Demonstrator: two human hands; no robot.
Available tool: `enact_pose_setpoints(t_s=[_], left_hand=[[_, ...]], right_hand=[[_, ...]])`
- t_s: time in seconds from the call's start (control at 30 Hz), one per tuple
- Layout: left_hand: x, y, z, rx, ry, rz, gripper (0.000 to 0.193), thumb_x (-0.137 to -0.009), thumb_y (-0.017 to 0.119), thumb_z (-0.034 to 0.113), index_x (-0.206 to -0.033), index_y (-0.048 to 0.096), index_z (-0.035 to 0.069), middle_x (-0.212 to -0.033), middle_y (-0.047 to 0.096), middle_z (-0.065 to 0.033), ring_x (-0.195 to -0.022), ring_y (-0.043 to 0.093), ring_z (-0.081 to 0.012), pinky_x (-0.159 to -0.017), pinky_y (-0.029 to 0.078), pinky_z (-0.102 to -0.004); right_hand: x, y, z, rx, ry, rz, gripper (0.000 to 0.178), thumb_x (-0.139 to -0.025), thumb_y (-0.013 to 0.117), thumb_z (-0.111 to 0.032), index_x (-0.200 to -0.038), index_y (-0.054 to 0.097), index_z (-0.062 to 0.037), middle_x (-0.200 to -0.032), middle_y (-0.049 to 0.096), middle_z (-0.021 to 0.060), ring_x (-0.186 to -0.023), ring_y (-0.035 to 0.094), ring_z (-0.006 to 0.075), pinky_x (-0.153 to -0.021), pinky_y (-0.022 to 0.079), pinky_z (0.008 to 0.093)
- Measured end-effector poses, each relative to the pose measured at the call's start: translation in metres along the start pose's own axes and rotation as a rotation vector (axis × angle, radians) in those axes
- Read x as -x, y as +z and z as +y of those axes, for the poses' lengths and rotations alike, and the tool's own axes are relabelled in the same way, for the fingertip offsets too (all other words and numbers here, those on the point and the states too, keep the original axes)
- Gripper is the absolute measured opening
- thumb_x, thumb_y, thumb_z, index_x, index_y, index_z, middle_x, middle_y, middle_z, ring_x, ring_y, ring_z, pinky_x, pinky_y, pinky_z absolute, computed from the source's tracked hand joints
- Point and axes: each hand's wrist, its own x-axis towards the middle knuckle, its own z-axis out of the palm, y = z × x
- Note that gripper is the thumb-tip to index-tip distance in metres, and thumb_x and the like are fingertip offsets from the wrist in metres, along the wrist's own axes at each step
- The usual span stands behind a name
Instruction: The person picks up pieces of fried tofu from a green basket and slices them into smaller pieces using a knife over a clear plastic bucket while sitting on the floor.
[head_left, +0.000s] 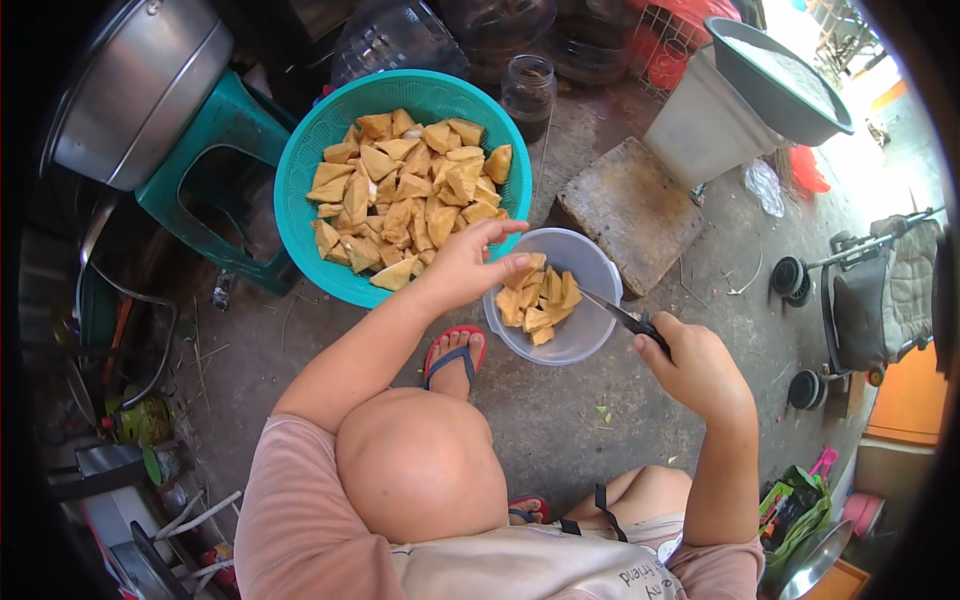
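Note:
My left hand (478,262) reaches over the near right rim of a teal plastic colander (292,232), its fingers stretched out and the thumb apart. The colander is full of golden fried tofu pieces (400,200), many of them triangular. Just past my thumb, a translucent plastic bowl (592,335) on the floor has smaller cut tofu pieces (543,300) in it. In my right hand (700,370) is what looks like a pair of black-handled scissors (628,319). Their thin metal tip points over the bowl toward the tofu; my fingers partly hide the handles.
A worn wooden block (632,215) stands beyond the bowl, near a glass jar (528,95). Behind it, a grey basin (785,85) rests on a pale bucket (700,125). A green stool (215,170) with a metal pot (150,90) is left; a stroller (870,290) is right.

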Motion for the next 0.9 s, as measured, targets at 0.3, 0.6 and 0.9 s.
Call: enact_pose_setpoints(t_s=[0.3,0.6,0.9], left_hand=[[0.009,-0.105,-0.055,-0.749,-0.383,0.29,0.044,-0.074,0.07,0.019,-0.112,0.06,-0.001,-0.11,0.062,-0.0197,-0.099,0.059,-0.0377,-0.088,0.047,-0.0415],[0.017,-0.061,0.007,0.715,-0.367,0.264,0.043,-0.09,0.062,0.018,-0.126,0.048,0.0,-0.112,0.059,-0.0091,-0.094,0.062,-0.0142,-0.078,0.054,-0.0234],[0.024,-0.033,0.036,0.634,-0.224,0.016,0.047,-0.085,0.07,0.017,-0.126,0.052,0.002,-0.113,0.06,-0.0052,-0.102,0.059,-0.0134,-0.086,0.051,-0.0281]], right_hand=[[0.003,0.022,0.014,-0.107,0.018,-0.033,0.029,-0.089,0.059,-0.027,-0.083,0.053,0.0008,-0.064,0.058,0.0237,-0.067,0.059,0.0427,-0.06,0.045,0.0486],[-0.011,0.008,-0.013,-0.318,-0.12,-0.031,0.03,-0.089,0.059,-0.028,-0.087,0.054,0.0012,-0.068,0.059,0.0232,-0.067,0.059,0.0416,-0.061,0.045,0.0472],[-0.028,0.003,-0.04,-0.262,-0.198,0.085,0.031,-0.092,0.054,-0.03,-0.09,0.056,0.0017,-0.069,0.058,0.0239,-0.068,0.059,0.0412,-0.062,0.045,0.0459]])
